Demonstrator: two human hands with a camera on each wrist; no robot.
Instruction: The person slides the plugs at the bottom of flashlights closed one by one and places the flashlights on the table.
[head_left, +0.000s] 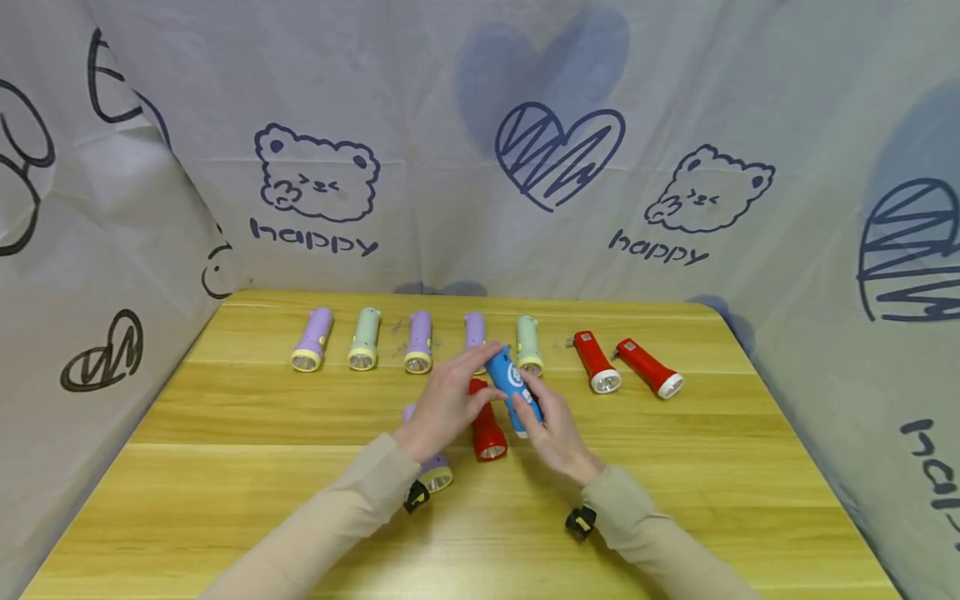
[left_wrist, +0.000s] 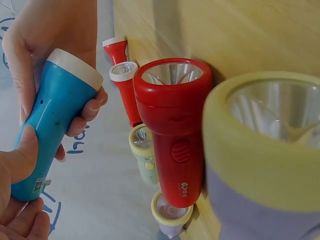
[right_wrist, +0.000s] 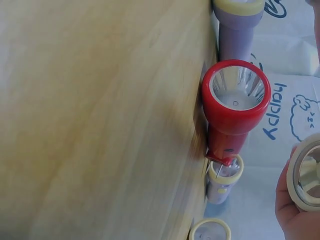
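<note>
A blue flashlight (head_left: 513, 385) with a white head is held tilted above the table between both hands. My left hand (head_left: 444, 402) pinches its tail end; in the left wrist view the thumb lies on the barrel and the fingers curl beneath the tail. My right hand (head_left: 557, 433) grips the barrel near the white head. The white-rimmed lens (right_wrist: 306, 175) shows at the right edge of the right wrist view. Just below the hands lies a red flashlight (head_left: 489, 433), lens facing me. A purple flashlight (head_left: 437, 475) with a yellow rim lies partly hidden under my left wrist.
Along the back of the wooden table (head_left: 300, 517) lies a row of several purple and pale green flashlights (head_left: 365, 337). Two red flashlights with white heads (head_left: 595, 362) lie at the row's right end. White cloth walls (head_left: 450, 150) with drawings enclose the table's back and sides.
</note>
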